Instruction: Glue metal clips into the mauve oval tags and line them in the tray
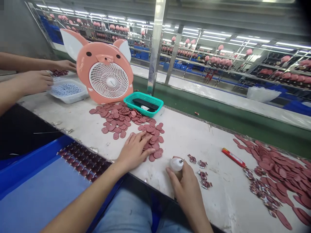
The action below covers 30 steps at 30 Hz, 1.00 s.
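Observation:
My left hand [133, 151] lies on the bench, its outstretched fingers resting on a spread of dull-red oval discs [157, 153] with small holes. My right hand [189, 186] is closed around a small squeeze bottle [176, 164] with a white cap and a dark, thin nozzle tip. The bottle points up and away from me, and its lower body is hidden by the palm. Just beyond the right hand lie several small shiny brown-and-silver pieces [203, 176]. A larger heap of the oval discs [118, 118] sits beyond my left hand.
A pink animal-shaped fan [84, 69] and a green basket [126, 100] stand at the back. On the right are a red-yellow stick [233, 157] and more discs [279, 165]. A blue bin [43, 191] holds rows of pieces. At left, another person's hands work near a white tray [70, 99].

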Each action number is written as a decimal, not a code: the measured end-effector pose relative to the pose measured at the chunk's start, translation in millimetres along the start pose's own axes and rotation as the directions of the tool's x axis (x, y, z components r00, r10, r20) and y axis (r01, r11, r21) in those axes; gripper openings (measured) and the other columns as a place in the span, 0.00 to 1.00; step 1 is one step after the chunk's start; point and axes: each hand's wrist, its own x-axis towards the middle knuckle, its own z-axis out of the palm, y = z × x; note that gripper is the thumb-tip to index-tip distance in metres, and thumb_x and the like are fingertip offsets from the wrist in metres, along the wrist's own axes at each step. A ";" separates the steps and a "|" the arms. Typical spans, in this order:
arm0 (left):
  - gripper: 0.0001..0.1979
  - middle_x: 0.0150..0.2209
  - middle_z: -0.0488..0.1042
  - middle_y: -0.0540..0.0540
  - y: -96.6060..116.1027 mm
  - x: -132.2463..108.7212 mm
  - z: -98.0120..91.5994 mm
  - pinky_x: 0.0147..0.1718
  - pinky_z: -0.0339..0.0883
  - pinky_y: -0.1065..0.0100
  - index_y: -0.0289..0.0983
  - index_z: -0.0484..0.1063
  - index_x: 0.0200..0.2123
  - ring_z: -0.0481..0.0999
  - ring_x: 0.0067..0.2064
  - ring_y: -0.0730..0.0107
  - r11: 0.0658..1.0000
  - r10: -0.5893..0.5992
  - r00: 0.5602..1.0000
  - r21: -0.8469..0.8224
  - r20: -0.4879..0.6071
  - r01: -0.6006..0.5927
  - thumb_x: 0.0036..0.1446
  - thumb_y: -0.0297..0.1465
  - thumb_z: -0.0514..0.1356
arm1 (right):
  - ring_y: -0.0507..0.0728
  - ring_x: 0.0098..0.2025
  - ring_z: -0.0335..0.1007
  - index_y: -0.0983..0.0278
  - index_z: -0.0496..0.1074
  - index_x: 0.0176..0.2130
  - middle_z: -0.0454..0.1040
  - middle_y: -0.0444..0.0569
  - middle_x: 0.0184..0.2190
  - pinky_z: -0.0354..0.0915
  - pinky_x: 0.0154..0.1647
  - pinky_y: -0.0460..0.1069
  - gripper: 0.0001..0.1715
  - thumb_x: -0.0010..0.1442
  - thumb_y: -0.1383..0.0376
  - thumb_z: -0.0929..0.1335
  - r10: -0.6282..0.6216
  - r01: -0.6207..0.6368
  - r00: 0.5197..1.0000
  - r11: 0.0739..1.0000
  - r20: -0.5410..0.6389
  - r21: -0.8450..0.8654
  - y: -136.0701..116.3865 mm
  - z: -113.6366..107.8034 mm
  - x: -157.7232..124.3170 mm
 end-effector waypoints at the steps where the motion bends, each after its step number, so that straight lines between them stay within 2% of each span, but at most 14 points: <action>1: 0.27 0.67 0.66 0.34 5.9 -0.4 2.7 0.67 0.51 0.42 0.40 0.69 0.63 0.65 0.66 0.45 1.000 0.014 1.000 -0.010 -0.006 -0.014 0.65 0.45 0.59 | 0.66 0.49 0.75 0.64 0.71 0.53 0.78 0.57 0.48 0.71 0.50 0.60 0.23 0.67 0.52 0.66 0.010 -0.010 1.000 1.000 -0.001 0.009 0.3 -1.7 -3.0; 4: 0.28 0.66 0.67 0.32 19.0 -2.9 7.4 0.66 0.51 0.38 0.37 0.70 0.63 0.65 0.66 0.42 0.997 0.055 0.997 -0.053 -0.046 -0.057 0.65 0.45 0.60 | 0.65 0.49 0.76 0.64 0.71 0.53 0.79 0.57 0.49 0.71 0.50 0.59 0.23 0.66 0.52 0.67 0.033 -0.033 0.999 0.999 -0.006 0.034 0.8 -6.7 -10.3; 8: 0.21 0.65 0.68 0.37 19.4 -18.4 0.3 0.65 0.58 0.49 0.39 0.71 0.61 0.65 0.66 0.53 0.985 0.074 0.978 -0.138 -0.193 -0.102 0.71 0.40 0.51 | 0.65 0.50 0.76 0.63 0.71 0.52 0.79 0.57 0.49 0.71 0.52 0.60 0.23 0.66 0.51 0.67 0.060 -0.058 0.998 0.996 -0.033 0.066 0.9 -10.5 -15.1; 10: 0.19 0.61 0.72 0.36 12.8 -34.4 -2.8 0.63 0.60 0.52 0.38 0.73 0.57 0.67 0.64 0.56 0.984 0.039 0.943 -0.153 -0.330 -0.095 0.73 0.35 0.48 | 0.65 0.51 0.76 0.63 0.71 0.53 0.78 0.58 0.50 0.70 0.53 0.60 0.23 0.66 0.51 0.67 0.075 -0.071 0.996 0.994 -0.047 0.083 1.2 -10.9 -16.2; 12: 0.16 0.57 0.74 0.35 5.7 -54.4 0.5 0.63 0.57 0.49 0.38 0.76 0.54 0.68 0.62 0.51 0.991 0.069 0.902 -0.077 -0.427 -0.112 0.71 0.33 0.53 | 0.65 0.52 0.75 0.63 0.71 0.53 0.78 0.57 0.50 0.70 0.54 0.60 0.23 0.66 0.51 0.68 0.085 -0.078 0.995 0.992 -0.057 0.103 2.1 -10.6 -16.9; 15: 0.19 0.59 0.75 0.35 1.8 -84.8 17.8 0.67 0.44 0.46 0.40 0.75 0.58 0.68 0.62 0.46 0.965 0.260 0.893 0.121 -0.367 -0.231 0.65 0.37 0.61 | 0.64 0.53 0.75 0.62 0.71 0.54 0.77 0.56 0.51 0.70 0.54 0.60 0.23 0.65 0.52 0.69 0.092 -0.083 0.994 0.988 -0.064 0.127 3.7 -10.6 -18.2; 17: 0.22 0.58 0.77 0.38 4.9 -100.6 30.6 0.68 0.40 0.49 0.43 0.74 0.59 0.71 0.60 0.48 0.952 0.304 0.887 0.140 -0.348 -0.271 0.63 0.41 0.64 | 0.63 0.54 0.73 0.61 0.71 0.54 0.76 0.55 0.52 0.68 0.56 0.60 0.22 0.64 0.54 0.70 0.091 -0.078 0.994 0.981 -0.066 0.180 3.8 -11.8 -20.1; 19: 0.17 0.52 0.82 0.45 11.1 -110.8 37.2 0.65 0.45 0.53 0.49 0.75 0.56 0.76 0.54 0.56 0.962 0.269 0.889 0.064 -0.372 -0.264 0.65 0.35 0.63 | 0.62 0.52 0.73 0.60 0.69 0.54 0.75 0.54 0.50 0.68 0.56 0.59 0.20 0.65 0.57 0.70 0.089 -0.062 0.993 0.950 -0.075 0.306 2.1 -14.0 -23.4; 22: 0.17 0.41 0.85 0.54 24.9 -116.5 29.8 0.58 0.53 0.57 0.53 0.80 0.46 0.80 0.44 0.65 0.948 0.125 0.925 -0.231 -0.360 -0.218 0.66 0.23 0.60 | 0.56 0.39 0.73 0.58 0.67 0.50 0.72 0.48 0.39 0.73 0.40 0.52 0.13 0.66 0.59 0.68 0.072 -0.018 0.993 0.873 -0.093 0.487 -4.6 -19.1 -31.3; 24: 0.11 0.36 0.84 0.53 37.4 -116.5 17.0 0.49 0.61 0.60 0.50 0.81 0.40 0.79 0.39 0.66 0.790 -0.045 0.980 -0.607 -0.193 -0.084 0.67 0.28 0.60 | 0.53 0.33 0.72 0.58 0.65 0.45 0.70 0.45 0.35 0.73 0.32 0.47 0.10 0.65 0.60 0.68 0.043 0.003 0.997 0.823 -0.069 0.569 -11.2 -23.9 -37.1; 25: 0.07 0.34 0.83 0.51 44.3 -116.4 10.5 0.44 0.64 0.62 0.48 0.82 0.39 0.78 0.37 0.65 0.616 -0.098 0.995 -0.787 -0.029 0.038 0.66 0.34 0.62 | 0.52 0.32 0.72 0.57 0.65 0.44 0.72 0.45 0.36 0.72 0.31 0.46 0.09 0.64 0.62 0.69 0.023 0.002 0.999 0.789 -0.033 0.614 -14.5 -26.7 -39.6; 26: 0.09 0.32 0.81 0.49 51.2 -116.6 4.9 0.39 0.66 0.64 0.45 0.82 0.38 0.76 0.35 0.66 0.391 -0.094 0.981 -0.900 0.170 0.194 0.64 0.40 0.64 | 0.52 0.33 0.73 0.57 0.66 0.43 0.74 0.46 0.37 0.73 0.32 0.46 0.10 0.63 0.65 0.71 -0.011 -0.006 1.000 0.752 0.022 0.659 -17.6 -29.9 -41.7; 28: 0.17 0.28 0.78 0.49 63.7 -119.3 -2.1 0.34 0.66 0.68 0.40 0.82 0.35 0.73 0.31 0.69 -0.020 0.051 0.871 -0.872 0.488 0.490 0.56 0.48 0.68 | 0.53 0.35 0.76 0.57 0.67 0.43 0.77 0.47 0.41 0.75 0.35 0.46 0.13 0.61 0.70 0.72 -0.135 -0.047 0.973 0.681 0.188 0.731 -22.4 -36.3 -44.4; 30: 0.20 0.27 0.75 0.50 72.2 -124.9 -3.3 0.31 0.65 0.72 0.37 0.81 0.32 0.70 0.28 0.74 -0.240 0.183 0.756 -0.717 0.628 0.654 0.48 0.48 0.73 | 0.53 0.33 0.77 0.56 0.68 0.43 0.78 0.46 0.39 0.76 0.34 0.48 0.15 0.60 0.72 0.72 -0.262 -0.097 0.906 0.635 0.332 0.766 -25.4 -41.9 -45.8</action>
